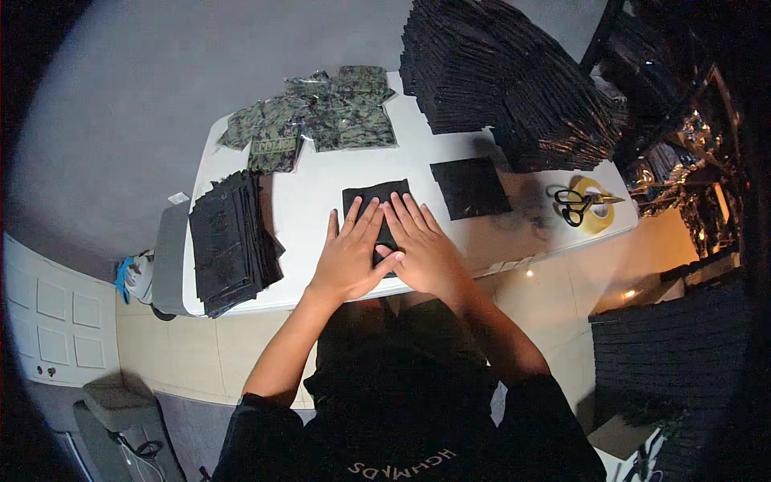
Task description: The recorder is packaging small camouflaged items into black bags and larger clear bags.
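Note:
A black piece of cloth (377,193) lies flat on the white table near its front edge. Both my hands rest on it, side by side. My left hand (347,255) is flat with its fingers stretched away from me. Palm down beside it, my right hand (423,255) has its fingers straight too, and the thumbs meet over the cloth. Neither hand grips anything. Much of the cloth is hidden beneath them. Another black cloth piece (471,188) lies just to the right.
On the white table (317,197), a stack of black cloth pieces (229,241) stands at left. Camouflage items in clear plastic (345,112) lie at the back. Large black cloth piles (506,88) fill the back right. Scissors (580,206) rest on a yellowish tape roll (598,218) at right.

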A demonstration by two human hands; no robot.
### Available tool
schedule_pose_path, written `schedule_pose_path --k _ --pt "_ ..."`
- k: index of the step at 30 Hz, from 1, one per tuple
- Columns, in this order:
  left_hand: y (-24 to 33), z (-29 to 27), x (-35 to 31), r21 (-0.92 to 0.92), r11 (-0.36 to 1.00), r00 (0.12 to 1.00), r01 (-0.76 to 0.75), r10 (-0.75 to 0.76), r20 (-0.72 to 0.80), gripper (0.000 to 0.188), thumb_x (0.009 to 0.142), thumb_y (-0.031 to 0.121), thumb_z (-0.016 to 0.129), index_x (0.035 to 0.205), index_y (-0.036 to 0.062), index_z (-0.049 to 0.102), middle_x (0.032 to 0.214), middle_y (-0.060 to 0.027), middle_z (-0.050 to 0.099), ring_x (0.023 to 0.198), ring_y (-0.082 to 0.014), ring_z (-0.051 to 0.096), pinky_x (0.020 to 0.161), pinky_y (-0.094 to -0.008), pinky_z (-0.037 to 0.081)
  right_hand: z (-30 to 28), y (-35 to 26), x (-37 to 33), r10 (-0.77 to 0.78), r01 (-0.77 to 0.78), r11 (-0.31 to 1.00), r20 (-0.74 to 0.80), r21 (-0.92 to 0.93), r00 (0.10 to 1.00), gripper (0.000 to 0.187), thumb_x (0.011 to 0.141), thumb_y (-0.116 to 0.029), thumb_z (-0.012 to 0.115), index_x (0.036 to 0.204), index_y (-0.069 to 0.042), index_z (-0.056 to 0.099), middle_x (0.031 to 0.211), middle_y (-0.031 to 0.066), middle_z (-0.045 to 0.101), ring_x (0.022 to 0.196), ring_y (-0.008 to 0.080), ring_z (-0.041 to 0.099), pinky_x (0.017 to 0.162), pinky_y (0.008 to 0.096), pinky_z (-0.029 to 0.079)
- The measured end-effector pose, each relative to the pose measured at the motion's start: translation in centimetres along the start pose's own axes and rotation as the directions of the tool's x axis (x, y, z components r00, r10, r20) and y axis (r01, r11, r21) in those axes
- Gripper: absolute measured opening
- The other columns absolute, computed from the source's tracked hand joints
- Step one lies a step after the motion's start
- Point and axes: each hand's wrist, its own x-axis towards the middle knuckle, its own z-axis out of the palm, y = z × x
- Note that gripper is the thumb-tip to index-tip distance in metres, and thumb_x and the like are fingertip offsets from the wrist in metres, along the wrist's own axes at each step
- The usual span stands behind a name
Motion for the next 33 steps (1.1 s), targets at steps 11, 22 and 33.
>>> schedule_pose_path --k 11,22,33 --pt "-2.5 -2.5 -2.9 -0.152 0.986 0.997 0.066 -0.071 -0.03 0.079 0.113 0.05 0.052 0.175 0.0046 0.032 0.182 -0.0213 0.029 0.17 -0.0443 0.022 0.137 -0.0572 0.017 -2.9 0.9 -2.0 -0.016 0.034 0.988 -0.119 0.15 0.993 0.079 0.109 -0.049 0.065 0.165 0.002 0.045 0.171 0.0317 0.04 0.161 0.0477 0.037 0.133 0.0529 0.032" --pt "13.0 -3.3 4.8 -0.29 0.916 0.959 -0.278 0.249 -0.131 0.026 0.095 0.021 0.08 0.115 0.0039 0.081 0.116 -0.0173 0.077 0.114 -0.0381 0.071 0.102 -0.0469 0.055 2.9 1.3 0.0 0.169 0.006 0.935 -0.462 0.353 0.871 0.058 0.102 -0.035 0.074 0.15 -0.006 0.062 0.151 0.0229 0.059 0.14 0.041 0.057 0.119 0.0534 0.047" --pt "18.0 2.8 7.5 0.046 0.962 0.961 -0.27 0.272 -0.043 0.03 0.088 0.026 0.085 0.108 0.0045 0.08 0.117 -0.0137 0.075 0.121 -0.0337 0.072 0.096 -0.0465 0.064 1.4 0.3 -0.8 0.227 -0.079 0.905 -0.317 0.418 0.921 0.061 0.104 -0.046 0.07 0.15 -0.008 0.058 0.151 0.022 0.054 0.137 0.046 0.055 0.117 0.0579 0.044"
